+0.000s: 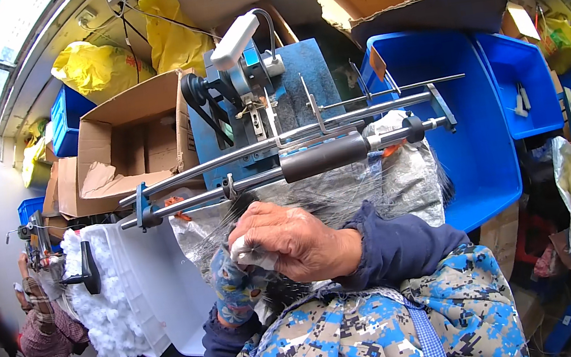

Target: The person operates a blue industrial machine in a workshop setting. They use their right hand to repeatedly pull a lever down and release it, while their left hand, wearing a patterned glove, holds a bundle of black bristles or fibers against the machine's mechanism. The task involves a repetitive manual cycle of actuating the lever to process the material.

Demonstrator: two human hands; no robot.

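My right hand (294, 239) is closed in front of my body, its fingers curled in a pinch. A white wrap or cloth (252, 255) shows at its fingertips. Close against it is my left hand (234, 277), in a blue patterned covering; the right hand hides its fingers. Dark bristly fibres (287, 291) stick out below the hands, and a dark tuft (244, 202) shows just above. What the fingers pinch is hidden. Beyond them stands a blue-based machine (300, 78) with a belt wheel, metal rods and a black roller (324, 156).
Under the roller hangs a silvery sheet (412, 193) strewn with loose fibres. A blue bin (471, 174) stands to the right, a cardboard box (137, 137) at the far left. White fluff (102, 299) lies beside a white tub (169, 282). Other people work at both sides.
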